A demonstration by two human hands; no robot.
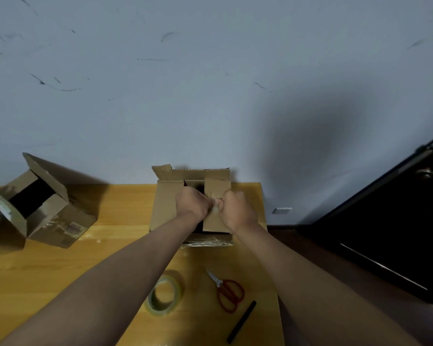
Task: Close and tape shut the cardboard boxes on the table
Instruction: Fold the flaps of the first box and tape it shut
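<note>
A cardboard box (pixel 164 208) stands at the table's far edge in the middle, its back flap upright and its two side flaps folded down with a dark gap between them. My left hand (pixel 191 203) and my right hand (pixel 236 208) meet over that gap, fingers curled and fingertips touching at the inner edge of the right flap (pixel 216 187), which they pinch. What else lies between the fingers is hidden. A second cardboard box (pixel 53 216) sits tilted at the far left, its flaps open and its inside dark.
A roll of clear tape (pixel 164 294) lies on the wooden table (pixel 105 245) under my left forearm. Red-handled scissors (pixel 229 293) and a black stick (pixel 241 322) lie to its right near the table's right edge. A dark cabinet (pixel 385 233) stands at the right.
</note>
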